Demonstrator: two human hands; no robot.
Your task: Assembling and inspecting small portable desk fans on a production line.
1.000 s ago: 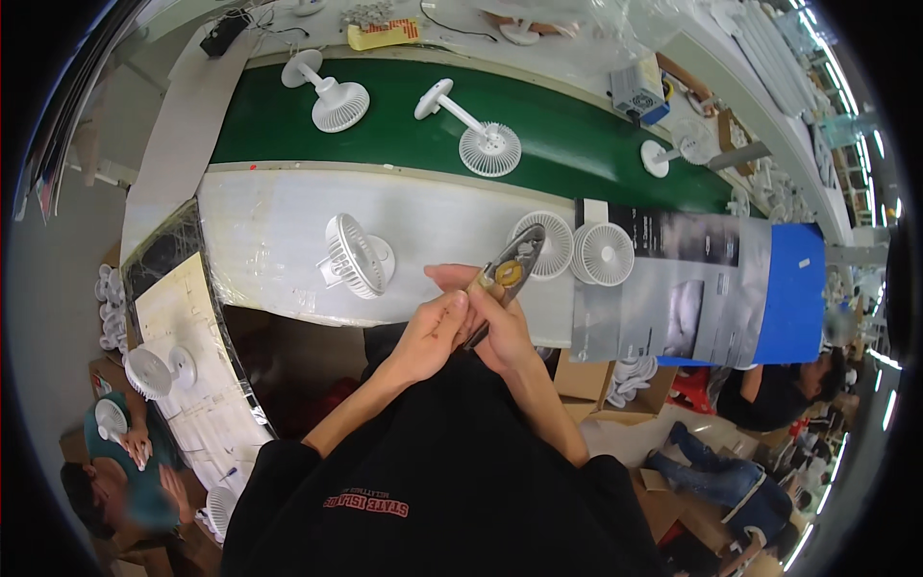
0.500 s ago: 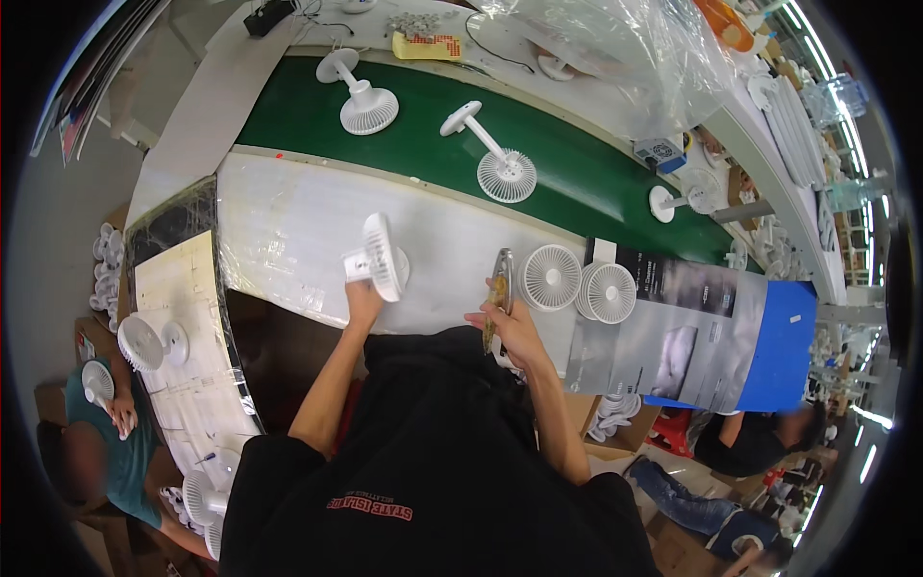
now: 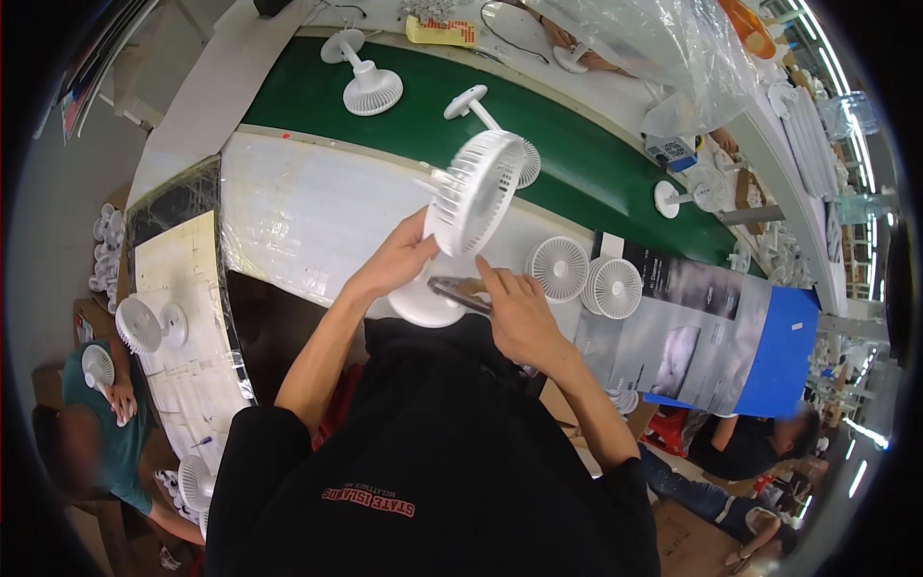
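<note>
The left hand holds a white fan up over the tabletop, just above picture centre. Its grip is clamped on the fan, fingers closed at the lower left of the round head, where the neck joins. The fan is a small desk model: a circular slatted grille, a short stem, and a round base low at 6 o'clock from the head. The long axis, base to head, runs from about 7 o'clock up toward 1 o'clock. The grille face is tilted, seen nearly edge-on, and points toward 10 o'clock; a small knob sticks out on that side.

The right hand lies just at 5 o'clock of the fan, fingers stretched toward 10 o'clock. A dark tool lies at its fingertips, beside the base; whether that grip is closed on it I cannot tell.

Two loose grilles lie flat at 3 o'clock of the right hand. A green belt runs behind at 12 o'clock, carrying more fans. At 8 o'clock another person handles fan parts.
</note>
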